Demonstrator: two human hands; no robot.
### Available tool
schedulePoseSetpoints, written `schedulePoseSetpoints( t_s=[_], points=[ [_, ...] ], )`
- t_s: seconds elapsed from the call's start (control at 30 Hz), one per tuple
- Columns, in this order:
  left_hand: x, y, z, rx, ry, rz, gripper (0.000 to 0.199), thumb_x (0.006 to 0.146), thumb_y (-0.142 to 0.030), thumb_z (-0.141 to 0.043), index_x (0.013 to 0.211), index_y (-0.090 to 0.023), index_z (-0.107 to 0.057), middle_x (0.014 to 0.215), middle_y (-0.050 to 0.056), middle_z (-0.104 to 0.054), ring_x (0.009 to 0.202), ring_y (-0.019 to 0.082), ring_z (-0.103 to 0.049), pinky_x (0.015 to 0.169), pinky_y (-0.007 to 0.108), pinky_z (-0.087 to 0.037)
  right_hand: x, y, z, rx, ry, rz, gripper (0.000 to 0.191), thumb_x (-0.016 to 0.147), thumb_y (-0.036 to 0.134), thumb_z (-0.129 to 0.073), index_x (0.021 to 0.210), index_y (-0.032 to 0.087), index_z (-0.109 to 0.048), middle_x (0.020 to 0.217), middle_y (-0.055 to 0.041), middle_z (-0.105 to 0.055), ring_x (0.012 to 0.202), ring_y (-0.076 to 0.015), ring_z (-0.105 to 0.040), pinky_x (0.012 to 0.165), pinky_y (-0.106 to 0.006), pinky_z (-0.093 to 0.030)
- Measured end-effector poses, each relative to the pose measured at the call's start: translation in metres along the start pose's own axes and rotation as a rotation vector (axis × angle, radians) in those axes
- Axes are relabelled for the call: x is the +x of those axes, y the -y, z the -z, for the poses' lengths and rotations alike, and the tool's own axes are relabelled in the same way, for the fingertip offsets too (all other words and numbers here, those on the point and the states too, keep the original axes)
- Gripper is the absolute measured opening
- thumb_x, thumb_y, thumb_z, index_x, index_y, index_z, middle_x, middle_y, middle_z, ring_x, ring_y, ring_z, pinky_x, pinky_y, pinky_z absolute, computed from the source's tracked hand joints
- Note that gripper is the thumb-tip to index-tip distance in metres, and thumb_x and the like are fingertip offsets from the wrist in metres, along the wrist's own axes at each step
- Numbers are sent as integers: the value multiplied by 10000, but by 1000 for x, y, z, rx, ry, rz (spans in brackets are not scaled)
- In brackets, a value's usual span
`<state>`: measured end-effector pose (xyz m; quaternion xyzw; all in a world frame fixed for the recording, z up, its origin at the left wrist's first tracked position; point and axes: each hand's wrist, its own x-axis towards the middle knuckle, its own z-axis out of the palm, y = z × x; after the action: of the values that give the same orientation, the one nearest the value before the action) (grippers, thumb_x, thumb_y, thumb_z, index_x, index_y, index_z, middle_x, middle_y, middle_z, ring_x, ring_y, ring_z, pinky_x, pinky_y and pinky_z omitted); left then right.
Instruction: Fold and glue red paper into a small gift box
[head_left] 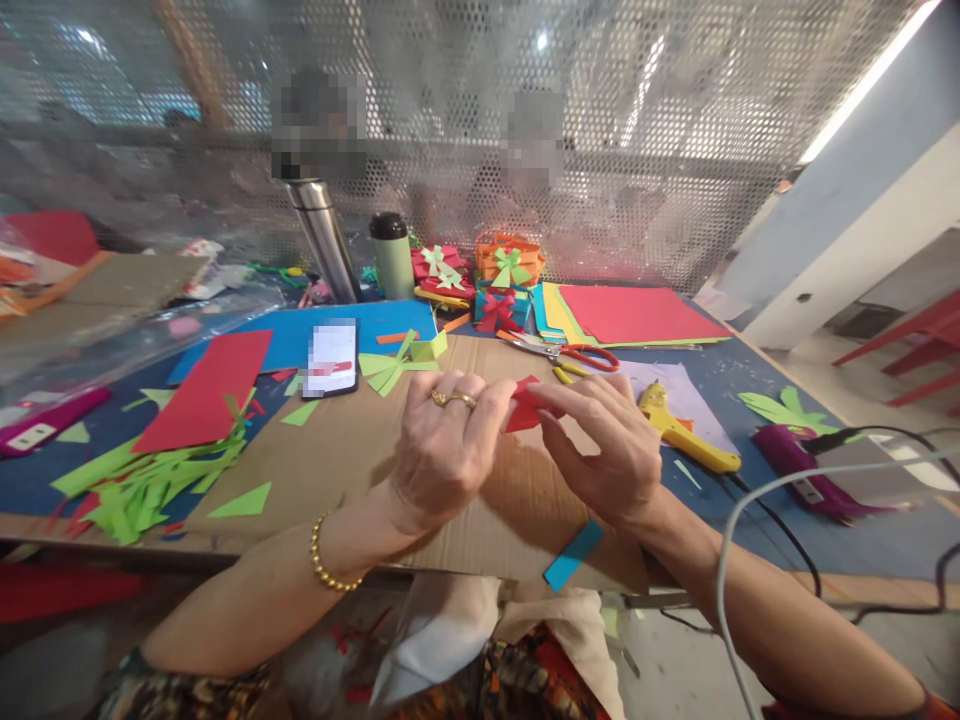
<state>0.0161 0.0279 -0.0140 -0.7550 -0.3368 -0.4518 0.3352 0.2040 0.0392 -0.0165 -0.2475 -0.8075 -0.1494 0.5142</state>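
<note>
Between my two hands is a small piece of red paper (525,408), partly hidden by my fingers, so its full shape does not show. My left hand (450,430) grips its left side, fingers curled in. The thumb and fingers of my right hand (604,435) pinch its right side. Both hands are above a brown cardboard sheet (337,480). A blue paper strip (574,555) lies on the cardboard below my right hand. Just beyond my hands are a light green paper bow (394,365) and orange-handled scissors (566,352).
A yellow glue gun (686,430) with a cable lies at right, near a purple power strip (810,475). Green paper scraps (157,480) and a phone (330,358) are at left. A steel flask (326,240), a green tumbler (391,258) and paper boxes (502,312) stand behind.
</note>
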Motion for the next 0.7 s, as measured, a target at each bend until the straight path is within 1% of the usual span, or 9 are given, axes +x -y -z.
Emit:
schedulePoseSetpoints(
  t_s=[0.2,0.37,0.53,0.7],
  points=[
    [1,1,0,-27,2,-9,55,1025,-162,-634,1073,-153,-608,775,30,-703,720,202,-621,723,369,-395,-1,0,0,-3,-2,10,342,929,23,-613,1210,212,-661,861,-22,-775,715,-181,-676,715,-372,-469],
    [-1,1,-1,-56,2,8,75,1014,-131,-626,1080,-162,-612,780,21,-699,717,199,-613,734,374,-390,-2,-1,1,11,18,1,385,920,25,-621,1235,234,-694,940,-24,-793,751,-179,-668,718,-375,-446],
    [0,1,-1,-67,0,10,81,1006,-108,-623,1070,-156,-606,770,15,-688,698,191,-600,731,370,-394,-1,0,3,2,13,12,346,924,17,-629,1184,237,-693,957,-20,-801,753,-173,-666,710,-373,-436],
    [0,1,1,-52,24,-16,83,1009,-109,-620,1077,-154,-604,773,21,-692,703,196,-604,719,369,-393,1,0,3,20,10,-1,297,916,18,-630,1116,227,-699,925,-21,-795,752,-172,-670,705,-372,-433]
  ],
)
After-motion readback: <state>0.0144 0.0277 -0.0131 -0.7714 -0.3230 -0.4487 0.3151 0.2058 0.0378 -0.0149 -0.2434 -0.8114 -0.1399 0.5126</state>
